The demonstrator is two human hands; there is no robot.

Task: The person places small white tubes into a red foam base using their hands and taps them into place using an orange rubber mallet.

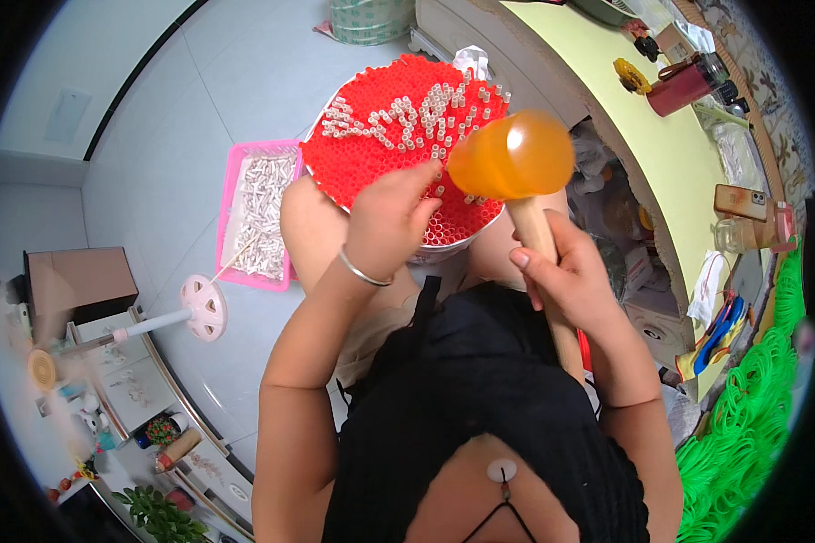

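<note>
My right hand [575, 276] is wrapped around the pale wooden handle of a mallet [513, 156] with a translucent orange head. The mallet's head hangs over the right side of a round bundle of red tubes [358, 163], packed upright with their ends facing up. Small white tubes [407, 122] stick up from many of the red ones, mainly across the far and middle part. My left hand [389, 217] hovers at the bundle's near edge, slightly blurred, its thumb and index finger apart. Nothing shows between them, though the other fingers are partly hidden.
Left of the bundle, a pink tray [229, 213] of loose white tubes lies on the tiled floor. A pale yellow counter [638, 149] curves along the right, bearing a dark red bottle [688, 86] and a phone [741, 202]. Green cord coils [743, 425] lie at the lower right.
</note>
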